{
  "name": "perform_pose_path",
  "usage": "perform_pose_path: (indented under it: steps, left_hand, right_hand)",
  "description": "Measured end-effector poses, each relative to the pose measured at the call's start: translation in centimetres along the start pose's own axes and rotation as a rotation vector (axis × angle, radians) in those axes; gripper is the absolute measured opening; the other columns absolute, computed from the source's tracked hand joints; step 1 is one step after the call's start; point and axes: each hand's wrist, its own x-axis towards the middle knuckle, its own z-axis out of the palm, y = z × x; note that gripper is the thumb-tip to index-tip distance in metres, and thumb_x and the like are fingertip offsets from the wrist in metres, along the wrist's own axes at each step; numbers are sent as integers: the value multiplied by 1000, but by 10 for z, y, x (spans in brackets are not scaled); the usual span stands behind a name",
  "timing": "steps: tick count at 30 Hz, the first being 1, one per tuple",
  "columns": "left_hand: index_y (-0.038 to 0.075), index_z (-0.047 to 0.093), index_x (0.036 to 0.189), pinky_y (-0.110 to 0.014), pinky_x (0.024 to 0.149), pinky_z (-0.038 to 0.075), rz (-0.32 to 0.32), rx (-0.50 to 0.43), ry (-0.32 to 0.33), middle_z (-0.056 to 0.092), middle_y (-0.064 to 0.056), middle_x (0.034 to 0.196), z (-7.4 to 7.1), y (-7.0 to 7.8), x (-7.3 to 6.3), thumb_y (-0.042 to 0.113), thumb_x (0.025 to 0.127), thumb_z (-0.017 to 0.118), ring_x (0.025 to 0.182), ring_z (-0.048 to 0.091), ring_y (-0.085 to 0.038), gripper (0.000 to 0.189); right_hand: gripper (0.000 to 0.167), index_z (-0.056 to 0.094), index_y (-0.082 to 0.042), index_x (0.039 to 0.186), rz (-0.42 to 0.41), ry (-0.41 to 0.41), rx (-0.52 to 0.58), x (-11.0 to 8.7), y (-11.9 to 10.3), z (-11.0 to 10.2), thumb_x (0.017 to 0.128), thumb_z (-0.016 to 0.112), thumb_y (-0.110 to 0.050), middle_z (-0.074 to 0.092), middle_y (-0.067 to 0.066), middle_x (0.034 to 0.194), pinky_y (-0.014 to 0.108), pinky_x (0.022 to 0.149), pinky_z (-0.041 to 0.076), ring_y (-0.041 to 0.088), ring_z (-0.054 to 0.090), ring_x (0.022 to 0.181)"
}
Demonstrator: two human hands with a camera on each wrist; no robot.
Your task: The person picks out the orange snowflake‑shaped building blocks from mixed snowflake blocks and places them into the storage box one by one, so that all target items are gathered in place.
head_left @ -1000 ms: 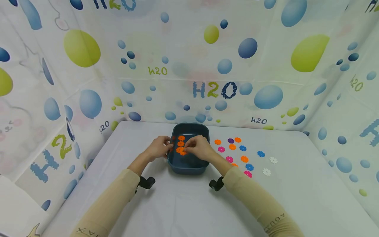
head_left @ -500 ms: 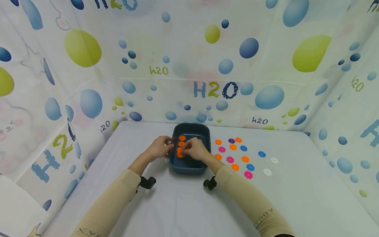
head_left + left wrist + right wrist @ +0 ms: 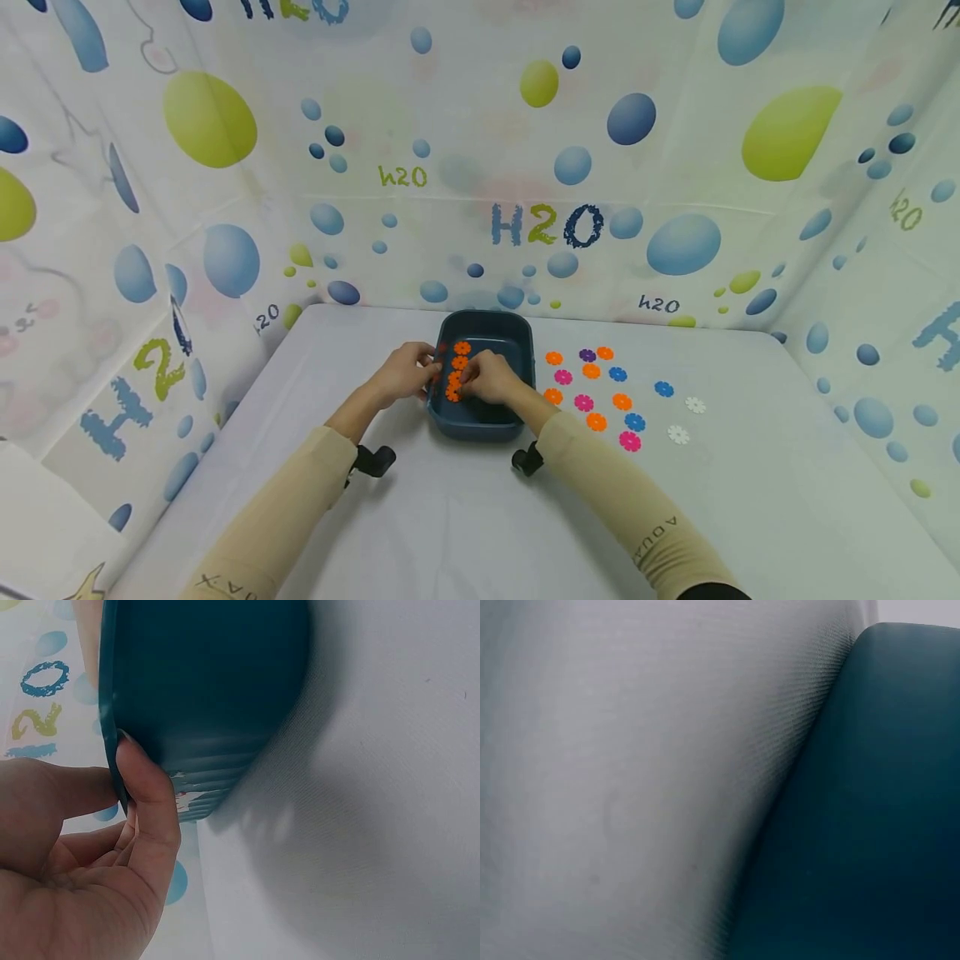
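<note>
My left hand (image 3: 406,372) pinches the left rim of a dark teal plastic bin (image 3: 480,432); the left wrist view shows its thumb (image 3: 82,791) and index finger (image 3: 154,799) on opposite sides of the rim. Inside the bin, flat orange flower pieces (image 3: 460,362) form a column along the left. My right hand (image 3: 491,377) reaches over the bin, fingers curled, fingertips pinching the edge of the lowest orange flower piece (image 3: 453,392). In the right wrist view only the bin's outer wall (image 3: 862,817) and white cloth show; that hand is out of its sight.
Right of the bin, loose flower pieces lie scattered on the white cloth (image 3: 750,500): several orange (image 3: 622,402), pink (image 3: 630,441) and blue (image 3: 663,389), one purple (image 3: 587,355) and two white (image 3: 678,434). A patterned curtain (image 3: 465,125) hangs behind the table.
My right hand has shifted slightly left and down within the bin, and the lowest orange flower piece now sits under the others in the column. The left hand keeps its grip on the rim.
</note>
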Motion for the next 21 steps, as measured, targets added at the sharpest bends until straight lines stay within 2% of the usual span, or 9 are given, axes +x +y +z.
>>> perform_pose_path:
  steps: [12, 21]
  left_hand:
    - [-11, 49, 141, -31, 64, 62, 7, 10, 10, 58, -17, 102, 1, 0, 0, 9, 106, 54, 77, 64, -22, 40]
    - [-9, 50, 139, -32, 63, 62, 11, 11, 16, 59, -17, 101, 2, -1, -1, 9, 106, 54, 74, 64, -21, 38]
  right_hand:
    - [7, 74, -5, 87, -4, -13, -47, 0, 0, 2, 89, 79, -11, 70, 2, 85, 23, 67, 50, 14, 59, 75]
    - [7, 76, -6, 88, 0, -9, -67, -1, 1, 4, 90, 79, -12, 72, 2, 85, 25, 71, 52, 14, 60, 77]
